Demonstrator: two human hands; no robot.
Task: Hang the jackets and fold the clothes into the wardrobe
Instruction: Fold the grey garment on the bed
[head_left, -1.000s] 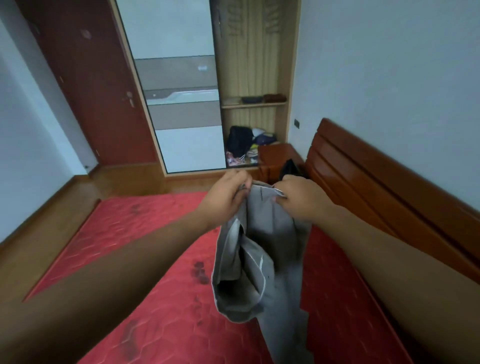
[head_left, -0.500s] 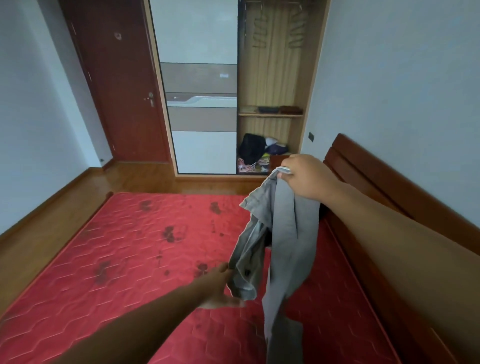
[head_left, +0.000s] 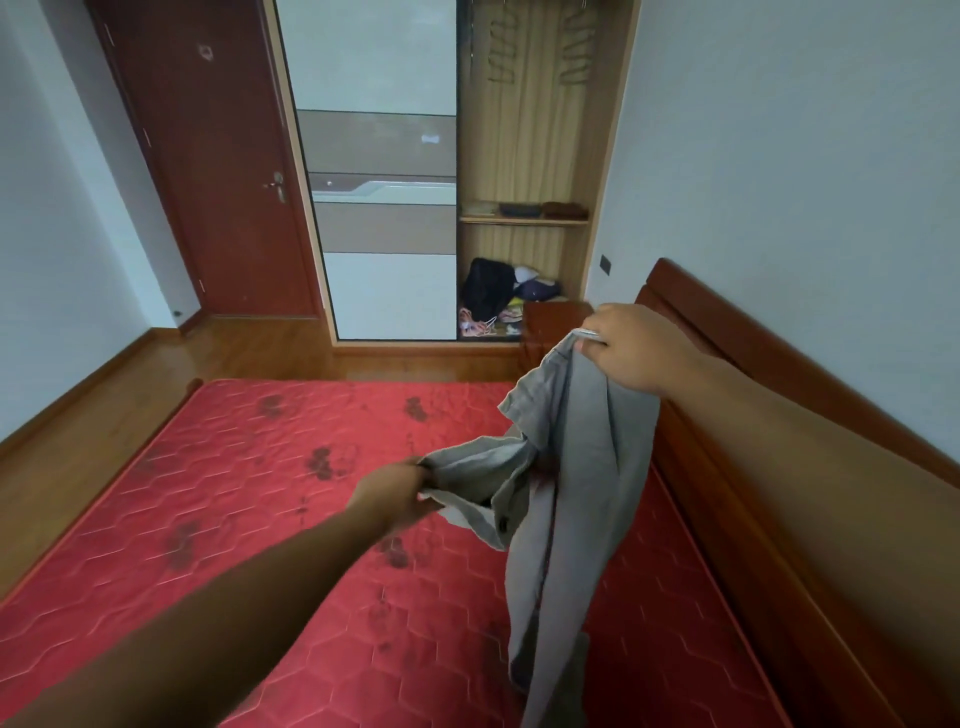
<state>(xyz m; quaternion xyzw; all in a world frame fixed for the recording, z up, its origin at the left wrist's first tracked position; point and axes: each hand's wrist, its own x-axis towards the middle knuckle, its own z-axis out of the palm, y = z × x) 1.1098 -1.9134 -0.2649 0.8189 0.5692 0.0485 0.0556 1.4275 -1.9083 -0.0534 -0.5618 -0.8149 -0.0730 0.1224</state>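
Grey garment (head_left: 576, 467) hung above the red mattress (head_left: 234, 493), gripped at its top edge by the right hand (head_left: 631, 351). Left hand (head_left: 397, 493) pinched a lower fold, drawn sideways. Wardrobe (head_left: 524, 156) stood open beyond the bed.

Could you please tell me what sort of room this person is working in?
Most likely a bedroom: a red quilted mattress lies beside a wooden headboard, and an open wardrobe with folded clothes on its shelf stands at the far wall.
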